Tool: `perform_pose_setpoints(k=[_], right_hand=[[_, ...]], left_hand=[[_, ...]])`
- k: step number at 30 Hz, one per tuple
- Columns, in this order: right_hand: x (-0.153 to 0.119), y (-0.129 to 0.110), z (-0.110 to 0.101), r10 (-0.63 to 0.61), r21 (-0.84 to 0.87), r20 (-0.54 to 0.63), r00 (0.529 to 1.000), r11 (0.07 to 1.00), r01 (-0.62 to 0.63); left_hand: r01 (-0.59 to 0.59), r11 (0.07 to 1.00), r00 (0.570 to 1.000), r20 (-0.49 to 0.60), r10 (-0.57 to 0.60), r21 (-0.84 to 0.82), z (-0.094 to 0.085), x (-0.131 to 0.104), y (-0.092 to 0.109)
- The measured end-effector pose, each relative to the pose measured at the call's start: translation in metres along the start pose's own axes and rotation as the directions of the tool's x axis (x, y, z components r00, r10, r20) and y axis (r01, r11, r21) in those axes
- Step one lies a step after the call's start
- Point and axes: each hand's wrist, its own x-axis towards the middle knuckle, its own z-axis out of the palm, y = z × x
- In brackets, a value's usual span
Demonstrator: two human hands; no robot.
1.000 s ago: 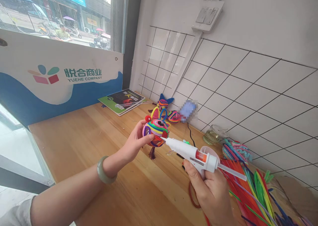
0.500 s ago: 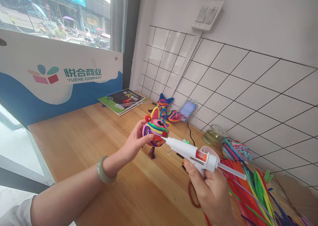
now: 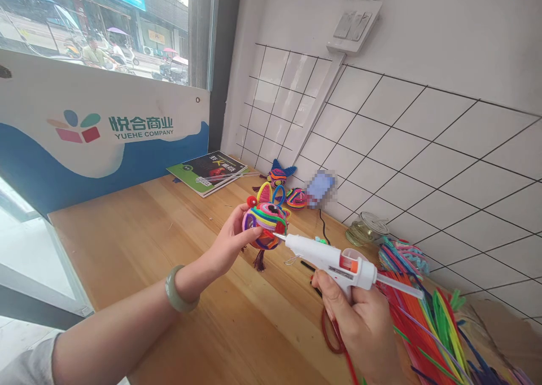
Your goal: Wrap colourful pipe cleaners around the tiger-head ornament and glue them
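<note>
My left hand (image 3: 232, 235) is closed around a round, many-coloured pipe-cleaner ornament (image 3: 267, 217), thumb across its front. It has yellow-and-pink and blue loops like ears on top, a red pompom at the left and a dark tassel (image 3: 259, 260) hanging below. In my right hand (image 3: 366, 323) is a white hot glue gun (image 3: 315, 253), my fingers wrapped round its handle. A clear glue stick (image 3: 400, 285) sticks out of the gun's back. The metal nozzle points left at the ornament's lower right side; whether it touches cannot be made out.
Against the tiled wall stand two similar ornaments (image 3: 278, 174) and a blurred phone (image 3: 320, 188). A glass jar (image 3: 366, 228) and many loose pipe cleaners (image 3: 417, 317) lie at the right. Booklets (image 3: 207, 173) rest at the back left. A red cord (image 3: 332, 331) runs near my right hand.
My right hand has shifted the glue gun slightly right, drawing its nozzle back a little on the ornament's side. My left hand and the ornament stay nearly in place.
</note>
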Motion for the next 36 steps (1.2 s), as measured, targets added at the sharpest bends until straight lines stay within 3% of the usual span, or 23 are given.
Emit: perform_pose_setpoints(k=[2, 5, 9, 12, 16, 19, 22, 24, 26, 28, 31, 32, 34, 36], right_hand=[[0.001, 0.008, -0.004, 0.074, 0.090, 0.109, 0.991, 0.992, -0.084], [0.007, 0.015, -0.009, 0.075, 0.299, 0.214, 0.974, 0.944, -0.139], [0.016, 0.013, -0.011, 0.062, 0.572, 0.257, 0.964, 0.795, -0.204], [0.020, 0.016, -0.013, 0.058, 0.650, 0.383, 0.922, 0.692, -0.314], [0.020, 0.035, -0.016, 0.051, 0.592, 0.605, 0.795, 0.640, -0.491], [0.018, 0.050, -0.015, 0.104, 0.394, 0.764, 0.636, 0.706, -0.589], [0.018, 0.057, -0.009, 0.249, 0.087, 0.850, 0.465, 0.804, -0.588], [0.018, 0.057, -0.002, 0.317, -0.047, 0.861, 0.398, 0.828, -0.559], [0.019, 0.055, 0.006, 0.371, -0.157, 0.851, 0.371, 0.854, -0.495], [0.018, 0.055, 0.012, 0.426, -0.268, 0.818, 0.386, 0.877, -0.399], [0.016, 0.052, 0.017, 0.432, -0.327, 0.747, 0.506, 0.901, -0.287], [0.015, 0.050, 0.018, 0.416, -0.334, 0.710, 0.568, 0.909, -0.248], [0.014, 0.042, 0.018, 0.343, -0.349, 0.584, 0.735, 0.924, -0.154], [0.013, 0.032, 0.018, 0.195, -0.330, 0.413, 0.890, 0.943, -0.053]], left_hand=[[0.007, 1.000, 1.000, -0.002, -0.007, -0.001, 0.000, 0.000, 0.000], [0.008, 1.000, 1.000, -0.006, -0.008, -0.007, 0.000, 0.001, 0.000], [0.014, 1.000, 1.000, 0.001, -0.014, -0.018, 0.000, 0.002, -0.001], [0.022, 0.999, 1.000, -0.020, -0.022, -0.026, -0.002, 0.004, -0.003], [0.062, 0.997, 0.997, -0.048, -0.064, -0.044, -0.005, 0.005, -0.005], [0.080, 0.995, 0.994, -0.071, -0.085, -0.065, -0.006, 0.006, -0.005], [0.091, 0.993, 0.991, -0.087, -0.097, -0.073, -0.005, 0.007, -0.003], [0.101, 0.992, 0.990, -0.095, -0.108, -0.076, -0.004, 0.007, -0.003], [0.110, 0.990, 0.987, -0.109, -0.119, -0.083, -0.003, 0.007, -0.002], [0.120, 0.989, 0.985, -0.115, -0.130, -0.090, -0.002, 0.007, -0.001], [0.122, 0.989, 0.987, -0.096, -0.130, -0.083, 0.000, 0.006, 0.001], [0.121, 0.990, 0.988, -0.089, -0.127, -0.073, 0.001, 0.005, 0.001], [0.118, 0.992, 0.990, -0.078, -0.121, -0.046, 0.003, 0.003, 0.001], [0.109, 0.994, 0.992, -0.067, -0.110, -0.013, 0.006, 0.000, 0.000]])
